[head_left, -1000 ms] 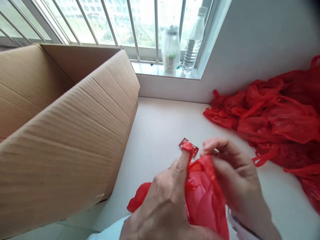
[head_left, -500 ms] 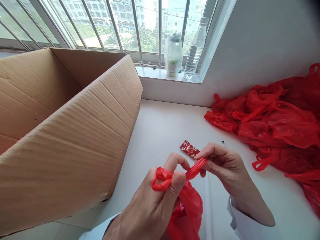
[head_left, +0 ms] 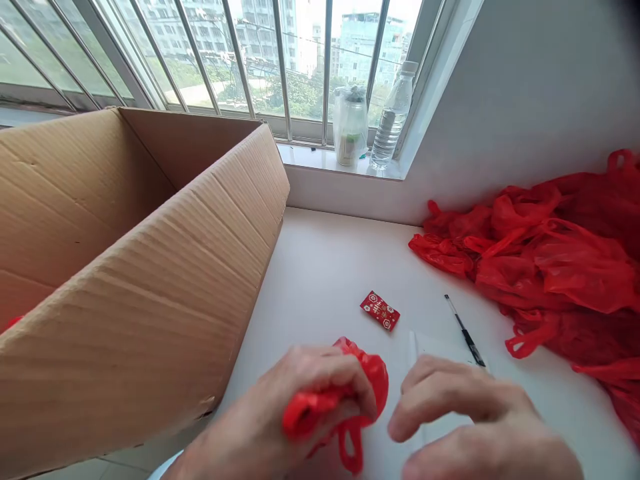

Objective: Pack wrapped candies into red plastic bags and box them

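My left hand (head_left: 280, 417) is closed around a small knotted red plastic bag (head_left: 345, 393) low in the view, with a loop of the bag hanging below the fingers. Just to its right, my right hand (head_left: 475, 420) hovers with curled, loosely parted fingers and holds nothing. A small red card with gold marks (head_left: 380, 311) lies on the white table (head_left: 325, 267) just beyond the hands. A black pen (head_left: 465, 331) rests beside a sheet of white paper (head_left: 440, 347).
A large open cardboard box (head_left: 135, 267) fills the left side. A heap of red plastic bags (head_left: 555, 260) covers the right of the table. On the window sill stand a clear plastic bottle (head_left: 393, 117) and a bagged jar (head_left: 350, 127).
The right hand has let go of the bag's twisted handle and dropped lower. The left hand has bunched the knotted bag into its grip and lowered it. The view has tilted upward.
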`<action>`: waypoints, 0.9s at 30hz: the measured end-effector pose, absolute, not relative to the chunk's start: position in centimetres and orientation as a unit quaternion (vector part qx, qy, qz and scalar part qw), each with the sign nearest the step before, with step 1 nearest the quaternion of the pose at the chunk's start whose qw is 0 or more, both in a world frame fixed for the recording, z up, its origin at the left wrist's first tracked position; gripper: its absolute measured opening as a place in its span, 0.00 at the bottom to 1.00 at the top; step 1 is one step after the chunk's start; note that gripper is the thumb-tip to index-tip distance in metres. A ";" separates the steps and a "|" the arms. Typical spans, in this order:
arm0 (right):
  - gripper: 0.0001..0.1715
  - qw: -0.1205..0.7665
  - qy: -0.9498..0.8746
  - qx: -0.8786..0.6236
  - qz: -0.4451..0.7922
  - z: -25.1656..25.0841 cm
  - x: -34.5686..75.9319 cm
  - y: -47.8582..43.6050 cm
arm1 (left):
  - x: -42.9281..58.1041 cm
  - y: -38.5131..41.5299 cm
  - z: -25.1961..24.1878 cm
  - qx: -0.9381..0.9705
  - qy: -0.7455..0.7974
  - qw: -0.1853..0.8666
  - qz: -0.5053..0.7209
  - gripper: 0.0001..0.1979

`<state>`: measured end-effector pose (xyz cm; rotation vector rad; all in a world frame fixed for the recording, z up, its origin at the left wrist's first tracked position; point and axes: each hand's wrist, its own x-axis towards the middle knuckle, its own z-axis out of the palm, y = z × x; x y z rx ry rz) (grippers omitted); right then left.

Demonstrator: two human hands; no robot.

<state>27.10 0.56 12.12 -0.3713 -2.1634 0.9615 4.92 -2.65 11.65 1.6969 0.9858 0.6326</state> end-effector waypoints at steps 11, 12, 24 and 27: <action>0.22 0.232 -0.723 -0.131 0.638 7.4 22.1 4.1 | 5.4 -4.1 9.1 0.825 0.473 -0.025 0.310 0.09; 0.23 0.231 -0.729 -0.129 0.631 7.4 22.1 4.1 | 5.2 -4.0 9.0 0.821 0.473 -0.040 0.318 0.09; 0.14 0.500 -0.815 -0.286 0.067 7.8 22.6 3.7 | 3.8 -3.9 7.8 0.848 0.439 -0.058 0.293 0.09; 0.12 0.432 -0.830 -0.341 0.094 6.3 24.6 5.0 | 2.3 -4.7 6.9 0.835 0.441 -0.031 0.327 0.06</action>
